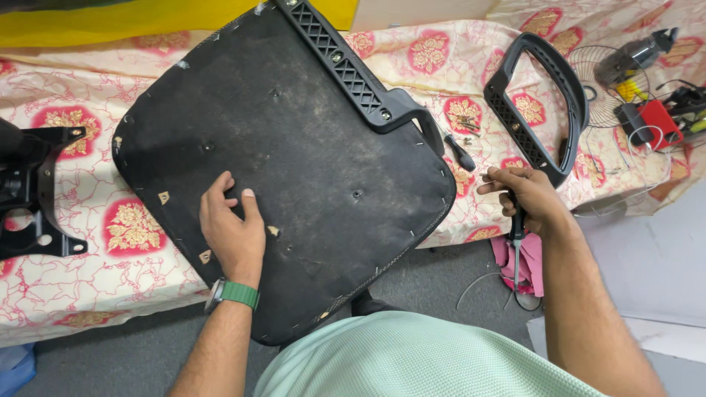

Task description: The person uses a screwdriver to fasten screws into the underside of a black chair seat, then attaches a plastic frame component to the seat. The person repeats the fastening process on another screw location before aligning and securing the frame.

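The left hand lies flat and unclenched on the upturned black seat, which fills the frame's centre on a flowered cloth. The right hand, at right, is clenched around a screwdriver, just below a loose armrest.

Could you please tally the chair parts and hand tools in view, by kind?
Seat base: 1
Armrests: 2, one bolted on, one loose
Screwdrivers: 2, one in the right hand, one on the cloth
Total: 5
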